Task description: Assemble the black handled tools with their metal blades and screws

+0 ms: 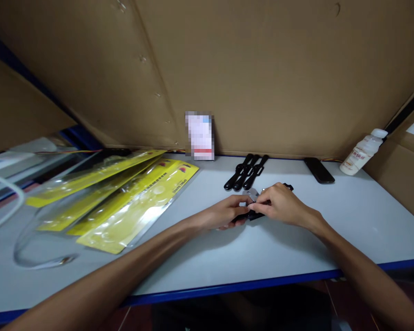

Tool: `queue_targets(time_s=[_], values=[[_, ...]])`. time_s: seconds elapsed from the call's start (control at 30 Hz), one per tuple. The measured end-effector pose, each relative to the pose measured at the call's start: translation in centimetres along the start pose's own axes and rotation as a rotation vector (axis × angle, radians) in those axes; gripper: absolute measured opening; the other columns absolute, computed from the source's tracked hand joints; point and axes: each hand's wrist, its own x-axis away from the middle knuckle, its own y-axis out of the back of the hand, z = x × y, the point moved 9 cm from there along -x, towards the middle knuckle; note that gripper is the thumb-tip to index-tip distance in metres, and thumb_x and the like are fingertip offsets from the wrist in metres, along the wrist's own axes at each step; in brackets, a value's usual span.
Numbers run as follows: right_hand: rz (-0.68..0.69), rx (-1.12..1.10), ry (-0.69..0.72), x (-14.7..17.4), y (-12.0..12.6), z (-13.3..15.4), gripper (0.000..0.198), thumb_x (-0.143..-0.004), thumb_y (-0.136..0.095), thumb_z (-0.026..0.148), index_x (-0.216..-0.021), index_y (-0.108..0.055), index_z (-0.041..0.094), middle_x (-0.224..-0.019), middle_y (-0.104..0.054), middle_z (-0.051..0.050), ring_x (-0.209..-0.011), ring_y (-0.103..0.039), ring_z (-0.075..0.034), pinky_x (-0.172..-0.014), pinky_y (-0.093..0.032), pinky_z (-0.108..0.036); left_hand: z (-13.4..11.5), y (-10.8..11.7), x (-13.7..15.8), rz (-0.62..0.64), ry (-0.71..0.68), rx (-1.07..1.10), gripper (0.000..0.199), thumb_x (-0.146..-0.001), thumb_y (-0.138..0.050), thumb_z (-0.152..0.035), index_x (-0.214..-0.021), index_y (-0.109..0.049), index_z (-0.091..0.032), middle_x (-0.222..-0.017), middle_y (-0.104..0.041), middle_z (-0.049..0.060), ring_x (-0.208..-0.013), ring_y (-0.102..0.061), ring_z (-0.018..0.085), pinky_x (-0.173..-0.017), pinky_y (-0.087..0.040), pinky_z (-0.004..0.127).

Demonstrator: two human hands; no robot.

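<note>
Just right of the table's middle, a black spokeshave (257,216) is held low over the white tabletop. My left hand (232,212) is closed around its left handle, thumb toward the middle. The fingers of my right hand (282,202) pinch at its centre, beside a shiny metal blade (252,195). Fingers cover much of the blade, so its seating in the body cannot be made out. Behind my hands, several more black spokeshaves (245,173) lie side by side, slanting away from me.
Yellow-backed clear plastic packages (134,207) fan across the left, near a pale cable (37,265). A blurred-out upright card or screen (199,138) leans on the cardboard wall (262,82). A black phone (319,170) and a white bottle (362,154) occupy the back right.
</note>
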Motion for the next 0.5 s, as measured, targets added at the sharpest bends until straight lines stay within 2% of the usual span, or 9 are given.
queue_targets(time_s=[0.27,0.5], values=[[-0.003,-0.072,0.029,-0.1,-0.13,1.07,0.038,-0.095,-0.057,0.033,-0.061,-0.067,0.02,-0.055,-0.048,0.003,-0.054,-0.035,-0.01,-0.058,-0.026,-0.028,-0.35,-0.14,0.19,0.019,-0.01,-0.008,0.03,-0.095,-0.045,-0.038,-0.116,-0.053,-0.018,-0.062,-0.045,-0.006,-0.041,-0.025,0.005,-0.037,-0.014,0.019],[-0.045,0.083,0.042,-0.21,0.12,0.16,0.036,-0.096,-0.055,0.034,-0.067,-0.07,0.02,-0.063,-0.057,0.0,-0.059,-0.042,-0.012,-0.058,-0.024,-0.029,-0.04,-0.06,0.14,0.006,0.026,0.006,0.025,-0.094,-0.046,-0.031,-0.115,-0.053,-0.019,-0.061,-0.046,-0.007,-0.039,-0.024,0.005,-0.036,-0.014,0.019]])
